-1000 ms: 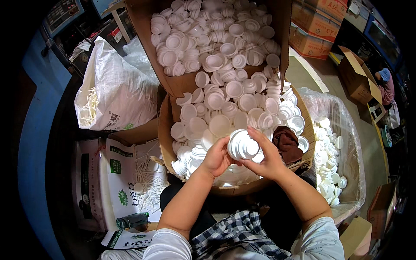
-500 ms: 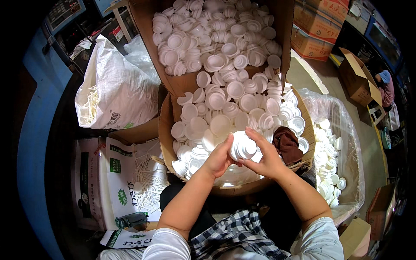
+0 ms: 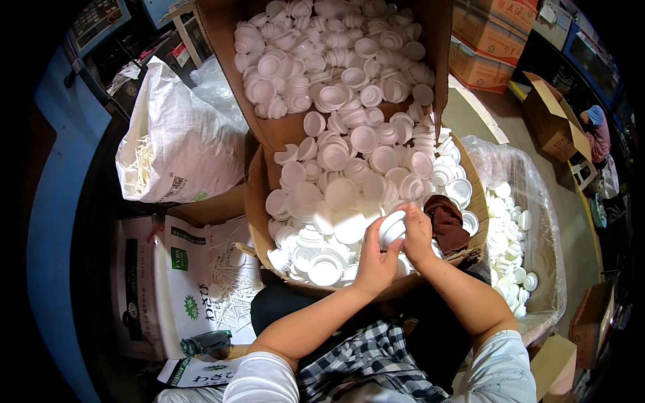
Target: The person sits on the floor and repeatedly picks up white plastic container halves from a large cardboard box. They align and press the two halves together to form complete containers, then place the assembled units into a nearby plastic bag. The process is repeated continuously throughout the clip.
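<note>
Between both hands, over the near right part of a cardboard box point(image 3: 475, 178), is a round white plastic lid point(image 3: 390, 230) with stepped rings. My left hand point(image 3: 376, 263) grips its left and lower edge, the thumb pressed on the near side. Wrapped round the right edge is my right hand point(image 3: 417, 236), whose fingers partly hide the lid. Below and beyond the hands, many loose white lids point(image 3: 334, 156) lie heaped in the box. A crumpled dark brown cloth point(image 3: 446, 224) rests just right of my right hand.
A tilted carton point(image 3: 440, 67) of lids opens into the box from behind. To the right stands a clear plastic bag point(image 3: 545, 235) of lids. At left are a white woven sack point(image 3: 195, 144) and a carton with thin white sticks point(image 3: 232, 295). Another person point(image 3: 596, 134) is far right.
Both hands have moved slightly right and nearer with the lid, which is now tilted more on edge. The fingers have closed further round it.
</note>
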A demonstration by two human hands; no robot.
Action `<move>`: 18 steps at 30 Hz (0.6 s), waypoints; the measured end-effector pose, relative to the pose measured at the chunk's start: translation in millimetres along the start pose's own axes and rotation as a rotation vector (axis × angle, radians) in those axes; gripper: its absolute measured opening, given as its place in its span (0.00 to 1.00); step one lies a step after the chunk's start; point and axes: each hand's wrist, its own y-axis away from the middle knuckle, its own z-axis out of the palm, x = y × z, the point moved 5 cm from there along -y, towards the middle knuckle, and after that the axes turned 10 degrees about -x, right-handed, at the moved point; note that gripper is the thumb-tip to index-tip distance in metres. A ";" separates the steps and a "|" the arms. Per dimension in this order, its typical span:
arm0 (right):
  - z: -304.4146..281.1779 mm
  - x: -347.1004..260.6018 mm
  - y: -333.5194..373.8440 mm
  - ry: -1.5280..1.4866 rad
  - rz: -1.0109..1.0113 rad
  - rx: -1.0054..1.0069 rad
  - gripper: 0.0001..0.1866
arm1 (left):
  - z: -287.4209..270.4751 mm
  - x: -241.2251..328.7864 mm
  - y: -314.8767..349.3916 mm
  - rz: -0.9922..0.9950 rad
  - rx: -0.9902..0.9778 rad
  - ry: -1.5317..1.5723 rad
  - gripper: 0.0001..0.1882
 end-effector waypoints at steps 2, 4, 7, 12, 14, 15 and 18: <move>1.6 -9.0 4.2 0.022 0.023 -0.004 0.23 | -0.8 0.5 2.7 0.027 0.016 -0.015 0.22; -0.6 -5.3 6.1 0.082 0.029 0.009 0.24 | -0.4 -0.2 4.8 0.030 0.006 -0.044 0.22; 2.6 -8.0 8.1 0.113 0.023 0.008 0.24 | -1.9 -3.4 6.5 0.030 0.025 -0.044 0.22; -5.9 41.3 -10.5 -0.144 0.280 -0.140 0.16 | -14.2 -8.0 -14.5 -0.274 -0.025 0.044 0.22; -11.0 42.1 -18.6 -0.321 0.575 -0.263 0.14 | -30.6 -18.0 -21.0 -0.495 0.010 0.255 0.23; -19.5 36.5 -20.9 -0.345 0.583 -0.326 0.15 | -38.3 -23.3 -24.0 -0.529 0.049 0.310 0.24; -59.0 21.4 -34.3 -0.676 0.470 -0.043 0.14 | -80.2 -16.5 -38.8 -0.291 0.020 0.004 0.26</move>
